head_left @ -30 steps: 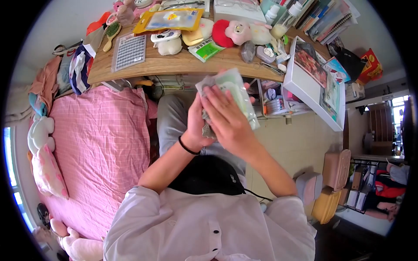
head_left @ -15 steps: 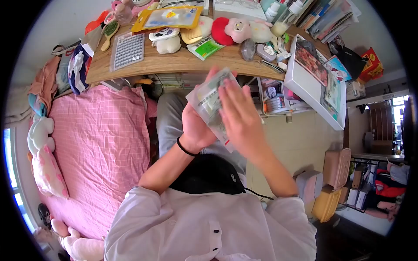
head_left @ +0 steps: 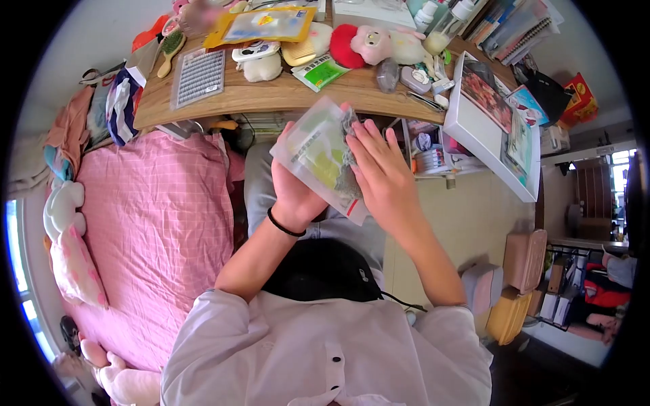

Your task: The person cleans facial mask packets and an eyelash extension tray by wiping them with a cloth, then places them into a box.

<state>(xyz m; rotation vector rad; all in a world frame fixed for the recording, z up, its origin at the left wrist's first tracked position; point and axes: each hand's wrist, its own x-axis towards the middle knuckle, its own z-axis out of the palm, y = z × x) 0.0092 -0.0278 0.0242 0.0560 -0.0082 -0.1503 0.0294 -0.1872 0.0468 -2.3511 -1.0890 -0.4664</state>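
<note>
A clear plastic pouch with a green print and a red strip at its lower corner is held in front of my lap, near the desk's edge. Dark grey granular stuff lies along its right side. My left hand is under the pouch, palm up, supporting it; most of its fingers are hidden behind the plastic. Against the pouch's right side rests my right hand, its fingers stretched out and slightly apart over the grey contents. A black band circles my left wrist.
On the wooden desk are a lash tray, a green packet, a yellow pouch, plush toys and a hairbrush. A white box juts over the right edge. A pink bed is at left.
The pouch has tilted and now shows its flat printed face, with the grey contents at its right. My right hand has moved right from over the pouch to its side.
</note>
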